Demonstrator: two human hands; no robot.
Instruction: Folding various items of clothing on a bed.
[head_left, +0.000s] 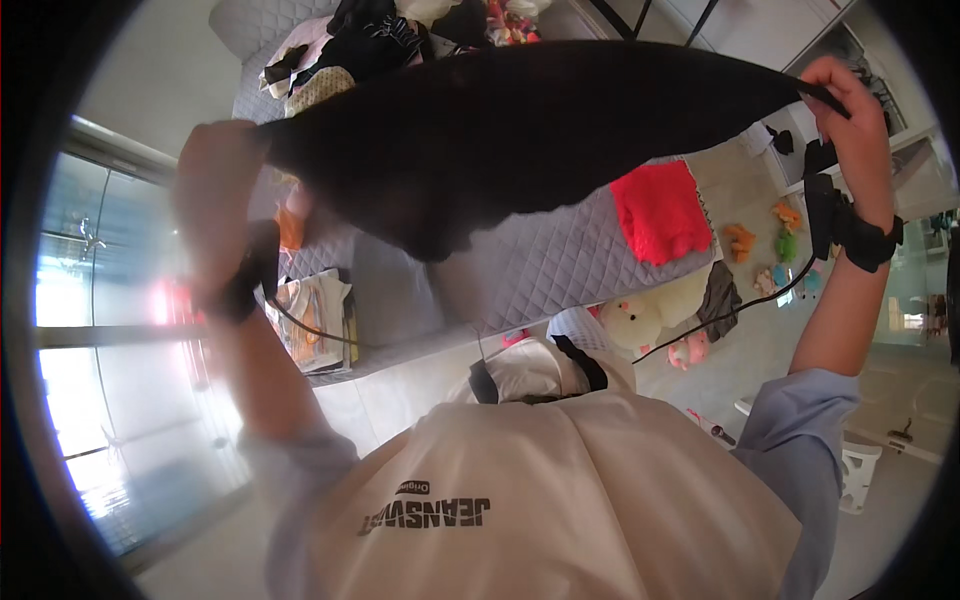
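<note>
A dark cloth garment (510, 127) is stretched out in the air between my two hands, its far edge drawn nearly straight and its near edge hanging unevenly. My left hand (221, 172), blurred, grips the garment's left end. At the opposite end, my right hand (847, 105) pinches a corner between thumb and fingers. Both wrists wear black straps with cables. Below the garment lies a grey quilted bed cover (540, 262). The garment's exact kind cannot be made out.
A folded red cloth (664, 214) lies on the bed's right end. Heaped clothes (367, 52) are at the far side, and packaged items (311, 319) at the left. Plush toys (637, 319) and small toys (739, 242) are on the floor. A white stool (859, 476) stands at right.
</note>
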